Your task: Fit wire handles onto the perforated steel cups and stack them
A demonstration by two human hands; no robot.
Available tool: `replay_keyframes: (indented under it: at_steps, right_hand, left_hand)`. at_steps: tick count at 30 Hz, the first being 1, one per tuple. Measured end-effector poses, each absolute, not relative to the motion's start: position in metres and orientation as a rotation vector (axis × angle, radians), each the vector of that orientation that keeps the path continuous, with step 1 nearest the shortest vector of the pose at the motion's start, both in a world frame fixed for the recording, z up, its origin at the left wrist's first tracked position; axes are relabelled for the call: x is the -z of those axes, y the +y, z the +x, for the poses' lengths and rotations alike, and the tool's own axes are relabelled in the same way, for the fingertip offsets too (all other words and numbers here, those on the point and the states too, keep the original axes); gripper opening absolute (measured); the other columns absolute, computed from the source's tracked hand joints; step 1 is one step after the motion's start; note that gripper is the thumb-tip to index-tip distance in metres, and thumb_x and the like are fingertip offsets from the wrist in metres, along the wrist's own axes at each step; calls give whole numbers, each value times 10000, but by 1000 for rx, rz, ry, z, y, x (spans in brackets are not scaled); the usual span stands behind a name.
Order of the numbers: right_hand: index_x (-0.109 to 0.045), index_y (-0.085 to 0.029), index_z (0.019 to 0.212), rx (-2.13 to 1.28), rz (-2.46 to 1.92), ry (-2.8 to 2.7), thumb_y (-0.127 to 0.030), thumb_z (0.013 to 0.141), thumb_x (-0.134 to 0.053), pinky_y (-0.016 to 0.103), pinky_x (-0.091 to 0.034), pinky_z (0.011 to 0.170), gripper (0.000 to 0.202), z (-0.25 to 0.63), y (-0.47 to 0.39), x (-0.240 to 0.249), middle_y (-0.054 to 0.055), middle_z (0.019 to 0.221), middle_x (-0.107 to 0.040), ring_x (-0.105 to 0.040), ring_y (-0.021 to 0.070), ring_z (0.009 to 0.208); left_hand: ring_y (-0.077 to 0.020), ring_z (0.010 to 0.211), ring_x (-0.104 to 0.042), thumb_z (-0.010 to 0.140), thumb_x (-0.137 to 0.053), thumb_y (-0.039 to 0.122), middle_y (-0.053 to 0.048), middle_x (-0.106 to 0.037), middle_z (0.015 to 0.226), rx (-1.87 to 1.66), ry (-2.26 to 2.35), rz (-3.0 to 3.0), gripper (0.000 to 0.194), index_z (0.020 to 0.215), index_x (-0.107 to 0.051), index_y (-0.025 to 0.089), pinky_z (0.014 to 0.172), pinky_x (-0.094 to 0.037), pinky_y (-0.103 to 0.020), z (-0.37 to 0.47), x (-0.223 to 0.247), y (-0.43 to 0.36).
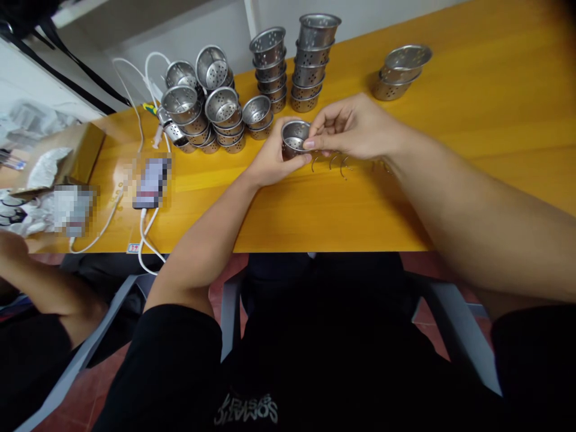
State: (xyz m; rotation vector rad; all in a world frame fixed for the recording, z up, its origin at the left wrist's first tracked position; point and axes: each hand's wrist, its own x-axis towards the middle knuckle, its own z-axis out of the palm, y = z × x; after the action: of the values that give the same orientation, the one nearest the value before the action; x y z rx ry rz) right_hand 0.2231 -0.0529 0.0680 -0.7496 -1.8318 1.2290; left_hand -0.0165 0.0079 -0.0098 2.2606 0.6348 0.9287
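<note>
one perforated metal cup (292, 146) to steady, cradled mouth up in the left hand (269, 159) just above the yellow tabletop (288, 222), with the left thumb along its near side and the fingers around its outer wall, closed to about the cup's width. at the rim nearest the right hand (360, 129), with thumb and fingertips drawn close together, a narrow pinch; cannot tell whether fully shut, or whether around the rim, a thin wire or nothing. for good control, best to support the wall lightly, without squeezing it out of round, and to brace the right fingertips against the rim so as not to slip past. best also to tilt the cup only enough to see the inside edge, with the left thumb out of the way of the pinch. just below the hands, curved wires (344, 171), small and easily brushed aside by a low wrist or sleeve. beyond, tall cup stacks (310, 75), best given room against a knock from the right knuckles; farther right, a nested pair of cups (391, 90), well apart.
</note>
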Motion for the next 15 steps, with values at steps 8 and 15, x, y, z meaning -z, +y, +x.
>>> replay_keyframes:
  at_steps: [8,15]
  right_hand:
    - [-776,-229,1026,-1126,-747,-1796,-732,752,-996,298,-533,551,614,223,-51,-64,33,837,-748,-619,136,612]
    - [-788,-251,1028,-488,-906,-1919,-597,1005,-819,374,-588,713,348,226,-51,-63,86,978,-721,-623,187,753]
  left_hand:
    - [-252,1351,-647,941,-675,775,-91,-539,1431,-926,609,2277,890,1564,-298,264,1229,-512,-482,-17,17,14]
    - [-251,1360,-673,864,-681,900,-105,-576,1455,-974,660,2231,1009,1547,-316,255,1244,-515,-481,-19,16,20]
